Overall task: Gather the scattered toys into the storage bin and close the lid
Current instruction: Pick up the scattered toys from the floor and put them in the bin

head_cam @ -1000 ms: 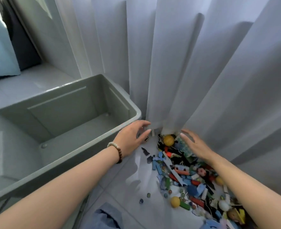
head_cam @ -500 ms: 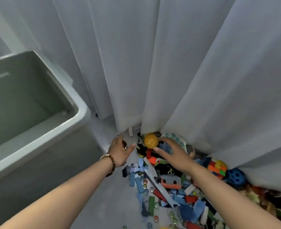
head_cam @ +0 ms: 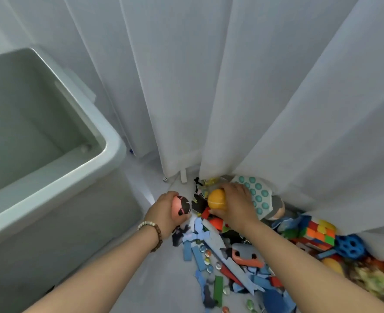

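While the sheer white curtain (head_cam: 254, 86) hung behind, the open grey-green plastic storage bin (head_cam: 113, 152) stood at left (lid unseen), well apart from the heap of mixed coloured toys (head_cam: 231, 263) at the hem. Left hand (head_cam: 164, 213) curled round a pink-and-black ball (head_cam: 182, 207); right hand (head_cam: 238, 208) clutched a smooth orange ball (head_cam: 217, 198). Risk: a ball slipping free, rolling under the curtain. No legible writing.

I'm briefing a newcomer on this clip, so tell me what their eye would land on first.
The bright toy pile spills along the foot of the white curtain at lower right. At its far end each hand grips a ball: the left hand a pink-and-black ball, the right hand an orange ball. The grey storage bin fills the left, lid off.
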`<state>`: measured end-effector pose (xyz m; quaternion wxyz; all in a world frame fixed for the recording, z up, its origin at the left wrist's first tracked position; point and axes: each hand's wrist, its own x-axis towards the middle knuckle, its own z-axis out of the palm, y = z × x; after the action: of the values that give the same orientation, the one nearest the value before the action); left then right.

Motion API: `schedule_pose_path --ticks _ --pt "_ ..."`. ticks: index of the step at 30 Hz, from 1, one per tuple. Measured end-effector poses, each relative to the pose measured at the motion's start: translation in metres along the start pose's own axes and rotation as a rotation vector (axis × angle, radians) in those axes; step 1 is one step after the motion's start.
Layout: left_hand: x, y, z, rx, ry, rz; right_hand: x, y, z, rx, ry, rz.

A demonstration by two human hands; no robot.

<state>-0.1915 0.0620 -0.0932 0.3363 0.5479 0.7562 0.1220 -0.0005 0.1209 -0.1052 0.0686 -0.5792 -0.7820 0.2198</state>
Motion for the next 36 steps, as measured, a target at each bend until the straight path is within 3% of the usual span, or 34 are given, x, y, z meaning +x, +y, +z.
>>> schedule_pose_path --ticks 3,9,14,18,21,24,26,31,36 --pt "-0.023 0.019 -0.016 -0.176 0.02 0.064 -0.019 -0.005 -0.04 0.219 0.068 0.028" --pt "-0.122 0.08 -0.099 -0.257 -0.017 0.317 -0.087 -0.034 -0.169 0.392 0.17 0.028" --pt "-0.218 0.113 -0.203 -0.489 0.189 0.453 -0.13 -0.134 -0.24 0.434 0.138 -0.125" --pt "-0.26 0.072 -0.277 -0.514 0.378 0.389 -0.143 -0.234 -0.242 0.564 0.127 -0.264" --pt "-0.263 0.007 -0.306 -0.429 0.47 0.179 -0.14 -0.293 -0.216 0.578 0.018 -0.322" --pt "-0.263 -0.06 -0.308 -0.37 0.44 -0.054 -0.131 -0.328 -0.176 0.56 -0.045 -0.322" --pt "-0.261 -0.088 -0.301 -0.377 0.396 -0.12 -0.123 -0.337 -0.156 0.548 -0.068 -0.288" --pt "-0.25 -0.098 -0.305 -0.328 0.427 -0.133 -0.109 -0.322 -0.148 0.467 -0.01 -0.245" --pt "-0.243 -0.036 -0.309 -0.04 0.397 0.05 -0.123 -0.256 -0.193 0.29 0.044 -0.227"
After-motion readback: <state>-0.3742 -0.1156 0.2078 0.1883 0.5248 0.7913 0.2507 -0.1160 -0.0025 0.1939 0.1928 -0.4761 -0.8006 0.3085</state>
